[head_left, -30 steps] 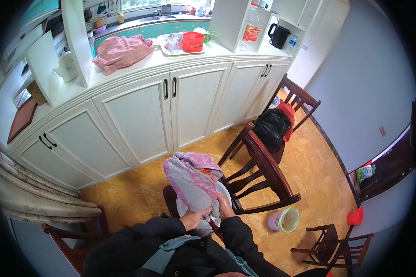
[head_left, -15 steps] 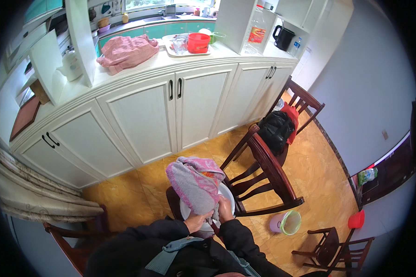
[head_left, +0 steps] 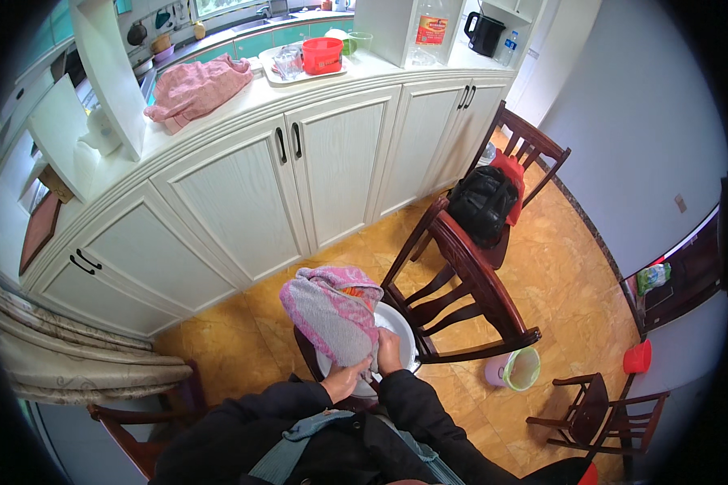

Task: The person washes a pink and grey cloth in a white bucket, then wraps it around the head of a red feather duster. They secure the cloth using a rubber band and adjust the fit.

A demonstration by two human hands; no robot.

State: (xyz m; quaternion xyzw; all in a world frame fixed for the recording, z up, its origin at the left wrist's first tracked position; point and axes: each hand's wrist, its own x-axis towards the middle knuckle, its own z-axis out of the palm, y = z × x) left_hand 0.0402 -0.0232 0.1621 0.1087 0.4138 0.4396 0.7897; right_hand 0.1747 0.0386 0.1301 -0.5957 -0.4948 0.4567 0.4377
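A pink and grey towel [head_left: 330, 319] is bunched up above a white basin [head_left: 404, 330], covering much of it. An orange patch [head_left: 353, 292] shows in a fold at the towel's top; I cannot tell what it is. My left hand [head_left: 346, 381] is closed around the gathered lower end of the cloth, over the basin's near side. Just to its right, my right hand [head_left: 389, 352] grips the same bunched end. Fingertips of both hands are partly hidden by the towel. The basin rests on a dark wooden seat, mostly covered from view.
A dark wooden chair [head_left: 465, 283] stands close on the right, with a black bag [head_left: 483, 206] on another chair behind it. A lined waste bin [head_left: 513, 369] is on the floor. White cabinets [head_left: 226, 202] run along the front, carrying a pink cloth [head_left: 198, 89] and a red container [head_left: 323, 56].
My view has shifted, so the counter sits higher in the picture. Both hands keep their grip on the towel, which stays over the basin with little visible change.
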